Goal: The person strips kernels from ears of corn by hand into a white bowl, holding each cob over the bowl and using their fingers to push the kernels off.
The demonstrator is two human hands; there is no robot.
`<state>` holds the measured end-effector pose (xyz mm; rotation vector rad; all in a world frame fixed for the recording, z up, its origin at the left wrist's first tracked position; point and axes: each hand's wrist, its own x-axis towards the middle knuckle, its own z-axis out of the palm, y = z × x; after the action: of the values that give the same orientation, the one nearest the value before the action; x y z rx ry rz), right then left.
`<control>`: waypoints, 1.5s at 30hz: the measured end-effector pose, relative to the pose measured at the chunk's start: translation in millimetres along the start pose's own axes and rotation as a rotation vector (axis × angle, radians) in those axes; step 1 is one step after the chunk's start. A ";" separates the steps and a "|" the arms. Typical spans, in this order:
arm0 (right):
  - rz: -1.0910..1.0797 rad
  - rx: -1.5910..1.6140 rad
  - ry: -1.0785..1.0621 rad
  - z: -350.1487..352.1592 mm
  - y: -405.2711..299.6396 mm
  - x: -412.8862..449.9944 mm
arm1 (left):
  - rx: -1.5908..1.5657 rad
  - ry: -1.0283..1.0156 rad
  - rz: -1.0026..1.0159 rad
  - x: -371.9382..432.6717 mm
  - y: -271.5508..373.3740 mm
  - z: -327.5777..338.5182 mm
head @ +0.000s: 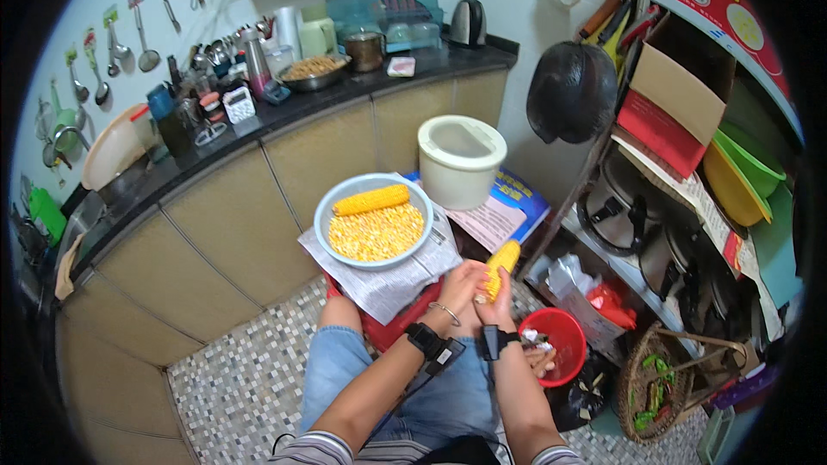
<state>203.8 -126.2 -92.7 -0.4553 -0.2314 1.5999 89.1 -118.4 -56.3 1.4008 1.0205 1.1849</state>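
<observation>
A yellow ear of dried corn (504,261) is held upright and tilted in my right hand (495,310), which wraps its lower part. My left hand (466,284) touches the same ear from the left, its fingers near the lower end; whether it grips the ear is hard to tell. Up and to the left, a light blue plastic basin (321,244) holds loose corn kernels (375,232), with another whole ear of corn (371,200) lying on them. Newspaper (362,290) lies under the basin, over a red stool (404,320).
A lidded cream bucket (460,168) stands behind the basin. Right of my legs is a red bin (575,361) containing cobs. A wicker basket (623,394) with green peppers and a metal rack (581,226) with pots stand at right. Cabinets line the left.
</observation>
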 end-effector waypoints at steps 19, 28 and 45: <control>0.132 -0.141 -0.047 25.1 31.6 -0.2 | -0.547 0.076 -0.504 -45.0 -38.5 -35.0; 0.092 -0.050 -0.090 20.5 38.6 13.3 | -0.575 0.035 -0.498 -43.1 -33.4 -42.4; -0.026 -0.214 -0.027 22.7 37.6 5.4 | -0.698 0.042 -0.442 -43.1 -42.4 -39.5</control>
<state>160.0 -121.4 -88.7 -0.5932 -0.4307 1.5636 43.0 -147.6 -103.6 0.5697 0.7750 1.0842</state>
